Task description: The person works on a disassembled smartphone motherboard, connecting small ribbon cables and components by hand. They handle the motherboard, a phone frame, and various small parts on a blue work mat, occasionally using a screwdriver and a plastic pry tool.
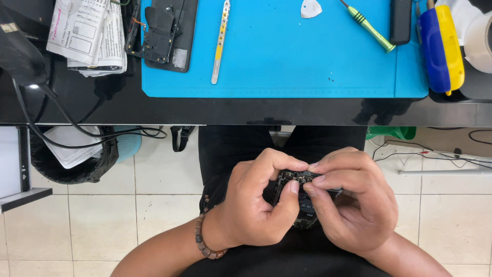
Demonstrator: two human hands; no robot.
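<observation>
Both hands are down over the lap, below the desk edge, pinched together on a small dark phone board (300, 197). The left hand (259, 205) wraps it from the side, and the right hand (353, 205) has fingertips pressed on its top edge, so most of it is hidden. Up on the blue mat (287, 61) lie tweezers (221, 41), a green screwdriver (369, 24), a white pick (311, 8) and an opened phone back (166, 33). Papers (89, 33) sit left of the mat. A bin (74, 159) with cables stands on the tile floor, left of the knees.
</observation>
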